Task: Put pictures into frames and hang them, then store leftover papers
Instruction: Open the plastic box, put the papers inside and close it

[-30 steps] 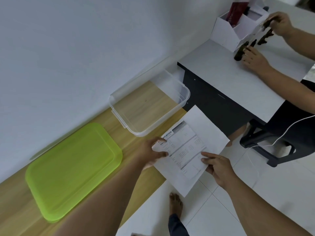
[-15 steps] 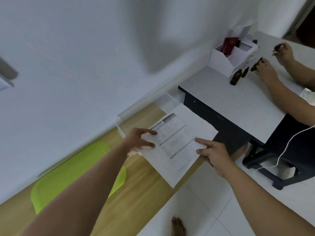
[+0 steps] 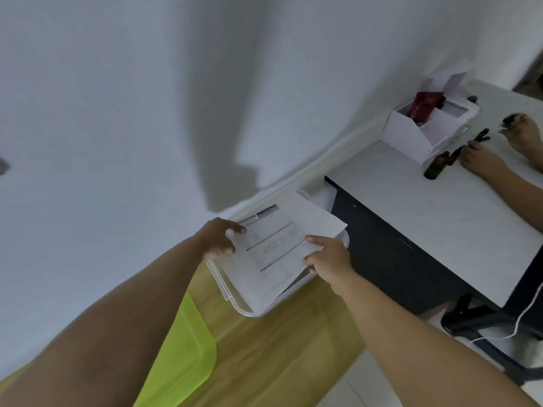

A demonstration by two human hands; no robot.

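White papers [image 3: 273, 254] hang just above the clear box [image 3: 232, 301] by the wall, left hand [image 3: 219, 242] and right hand [image 3: 327, 258] each pinching an opposite edge. Their far right corner overhangs the rim, so lowering them flat could buckle or snag the sheets.

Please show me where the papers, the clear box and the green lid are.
papers [image 3: 273, 248]: head view, middle of the printed top sheet.
clear box [image 3: 217, 277]: head view, its left rim.
green lid [image 3: 188, 356]: head view, its flat top beside the arm.
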